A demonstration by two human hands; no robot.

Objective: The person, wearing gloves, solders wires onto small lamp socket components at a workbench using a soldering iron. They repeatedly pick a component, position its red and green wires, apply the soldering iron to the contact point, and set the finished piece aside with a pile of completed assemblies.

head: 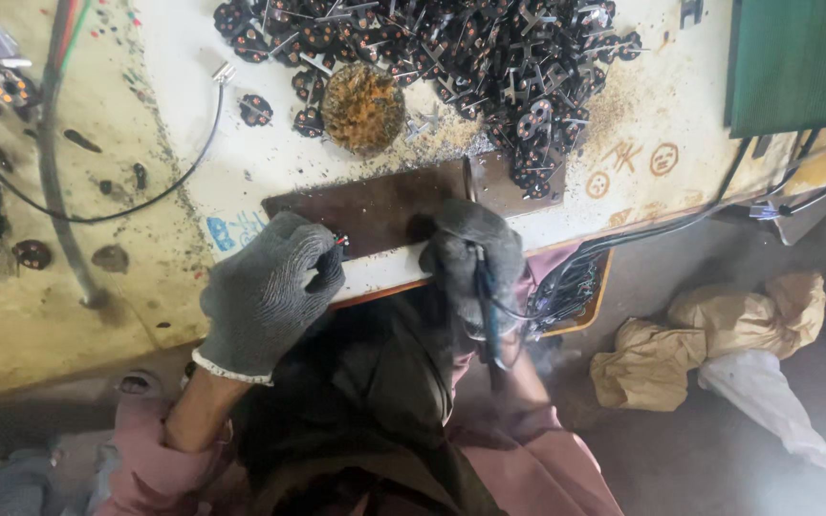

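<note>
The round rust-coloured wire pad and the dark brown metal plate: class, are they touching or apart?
Apart. The head view shows a strip of pale, grit-strewn bench between the round rust-coloured wire pad and the top edge of the dark brown metal plate.

A small part with thin red and dark wires [340,241] sits pinched at the fingertips of the gloved left hand [270,291], just over the near edge of a dark brown metal plate [375,205]. The part is tiny and mostly hidden by the glove. A slim dark soldering iron [486,301] lies in the gloved right hand [470,256], its handle pointing near, its tip hidden at the plate's near edge.
</note>
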